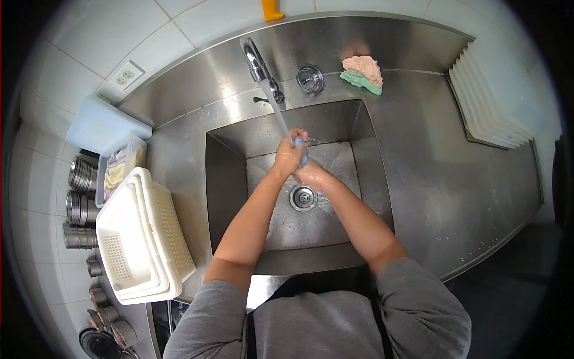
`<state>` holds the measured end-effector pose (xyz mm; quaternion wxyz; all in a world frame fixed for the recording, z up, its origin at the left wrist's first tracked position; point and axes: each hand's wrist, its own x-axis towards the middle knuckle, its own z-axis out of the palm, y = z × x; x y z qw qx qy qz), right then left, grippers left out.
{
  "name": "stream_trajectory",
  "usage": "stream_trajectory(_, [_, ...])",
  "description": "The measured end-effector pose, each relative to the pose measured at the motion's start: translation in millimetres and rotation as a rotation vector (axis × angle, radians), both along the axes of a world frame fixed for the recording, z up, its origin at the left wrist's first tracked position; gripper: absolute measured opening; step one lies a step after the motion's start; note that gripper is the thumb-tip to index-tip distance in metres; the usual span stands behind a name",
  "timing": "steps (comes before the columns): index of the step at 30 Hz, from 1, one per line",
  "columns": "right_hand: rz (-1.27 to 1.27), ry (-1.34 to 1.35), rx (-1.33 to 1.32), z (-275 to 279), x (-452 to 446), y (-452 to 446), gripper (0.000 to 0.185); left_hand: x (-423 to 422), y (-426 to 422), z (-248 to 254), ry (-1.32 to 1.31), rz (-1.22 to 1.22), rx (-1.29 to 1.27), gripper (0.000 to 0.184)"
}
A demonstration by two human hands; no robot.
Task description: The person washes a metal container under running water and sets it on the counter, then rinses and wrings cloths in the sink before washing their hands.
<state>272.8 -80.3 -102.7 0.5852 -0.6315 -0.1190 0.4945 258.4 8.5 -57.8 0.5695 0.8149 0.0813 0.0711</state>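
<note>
My left hand (288,157) and my right hand (313,176) are pressed together over a steel sink (227,179). A stream of water from the chrome faucet (256,63) runs down onto them. Between the hands shows a small wet blue thing (304,159), whose kind I cannot make out. My left hand is closed around it. My right hand lies against the left one, its fingers mostly hidden behind it. Below the hands, the drain (304,198) sits in the sink floor.
White plastic baskets (170,233) are stacked left of the sink. Behind them stands a clear bin (139,154) with cloths. Pink and green cloths (362,74) and a metal strainer (310,78) lie behind the sink. Upright white trays (493,99) line the right side.
</note>
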Motion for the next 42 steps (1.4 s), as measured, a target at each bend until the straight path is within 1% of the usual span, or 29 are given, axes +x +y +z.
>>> stream_trajectory(1, [0.000, -0.002, 0.000, 0, -3, 3, 0.009, 1, 0, 0, 0.036, 0.059, 0.148, 0.015])
stream_trajectory(2, [-0.011, -0.274, -0.121, 0, -9, 5, 0.018, 1, 0, 0, 0.074, 0.117, 0.296, 0.019])
stream_trajectory(3, [-0.023, -0.545, -0.243, 6, -13, 5, 0.027, 2, -2, 0, 0.074, 0.117, 0.297, 0.019])
stream_trajectory(4, [0.100, -0.657, -0.312, 17, -12, 3, 0.040, 2, -7, -1, 0.142, 0.204, 0.425, 0.025])
stream_trajectory(5, [0.099, -0.655, -0.311, 19, -14, 4, 0.040, 1, -10, -2, 0.210, 0.291, 0.554, 0.031])
stream_trajectory(7, [-0.049, -0.402, -0.425, 18, -17, 5, 0.044, 1, -10, -16, 0.239, 0.297, 0.558, 0.029])
stream_trajectory(9, [0.028, -0.428, -0.436, 5, -6, 4, 0.045, 1, -7, -33, 0.263, 0.299, 0.562, 0.027])
stream_trajectory(11, [0.113, -0.448, -0.445, -3, 4, -4, 0.049, -7, 1, -50, 0.017, 0.187, 0.261, 0.025])
stream_trajectory(12, [0.105, -0.477, -0.056, -3, 10, -11, 0.054, -12, 10, -54, 0.017, 0.189, 0.262, 0.025])
stream_trajectory(13, [0.091, -0.492, 0.330, 6, 11, -20, 0.061, -18, 19, -57, 0.121, 0.099, 0.170, 0.023])
stream_trajectory(14, [-0.012, -0.367, 0.082, 15, 10, -31, 0.065, -23, 25, -60, 0.222, 0.010, 0.077, 0.022])
stream_trajectory(15, [-0.009, -0.372, 0.082, 14, 13, -34, 0.065, -27, 26, -54, 0.217, 0.012, 0.076, 0.022])
stream_trajectory(17, [-0.301, -0.172, 0.242, 9, 15, -33, 0.062, -38, 26, -33, 0.286, 0.070, -0.491, 0.037])
stream_trajectory(18, [-0.405, -0.081, 0.249, 14, 12, -30, 0.048, -38, 23, -26, 0.233, 0.089, -0.590, 0.042])
stream_trajectory(19, [-0.403, -0.080, 0.250, 6, 12, -27, 0.048, -39, 19, -19, 0.232, 0.090, -0.589, 0.042])
stream_trajectory(21, [-0.448, -0.193, 0.401, -4, 12, -21, 0.033, -40, 13, -10, 0.171, 0.179, -0.785, 0.036])
stream_trajectory(22, [-0.446, -0.193, 0.400, -4, 11, -20, 0.033, -40, 15, -10, 0.170, 0.180, -0.786, 0.036])
stream_trajectory(24, [-0.504, -0.202, 0.479, 1, 9, -18, 0.017, -41, 24, -11, 0.492, 0.134, -0.927, 0.041])
stream_trajectory(27, [-0.563, -0.063, 0.446, 11, 4, -18, 0.014, -43, 8, -24, 0.605, 0.102, -1.056, 0.050])
stream_trajectory(28, [-0.564, -0.064, 0.446, 9, 6, -19, 0.014, -43, 1, -25, 0.585, 0.182, -1.100, 0.048])
stream_trajectory(29, [-0.561, 0.033, 0.468, 7, 8, -22, 0.015, -39, -2, -31, 0.585, 0.181, -1.101, 0.048])
stream_trajectory(30, [-0.557, 0.130, 0.489, 1, 11, -24, 0.016, -35, -6, -29, 0.488, 0.214, -1.037, 0.042])
stream_trajectory(32, [-0.558, 0.091, 0.468, -12, 15, -23, 0.019, -32, -15, -25, 0.221, 0.332, -0.969, 0.028])
stream_trajectory(33, [-0.558, 0.051, 0.452, -16, 16, -24, 0.023, -31, -14, -20, 0.222, 0.330, -0.970, 0.028])
stream_trajectory(34, [-0.558, 0.050, 0.452, -3, 14, -30, 0.023, -29, -10, -15, 0.155, 0.243, -0.843, 0.027])
stream_trajectory(36, [-0.308, 0.376, 0.554, 22, 7, -45, 0.035, -24, -3, -3, 0.059, 0.110, -0.626, 0.028])
stream_trajectory(37, [-0.309, 0.375, 0.556, 19, 7, -45, 0.035, -21, -1, 5, 0.059, 0.108, -0.624, 0.028])
stream_trajectory(39, [-0.028, 0.512, 0.655, 17, 7, -44, 0.054, -17, 3, 20, 0.141, -0.134, -0.529, 0.027])
stream_trajectory(42, [0.003, 0.493, 0.576, 24, 3, -35, 0.047, -12, 10, 33, 0.179, -0.253, -0.454, 0.027])
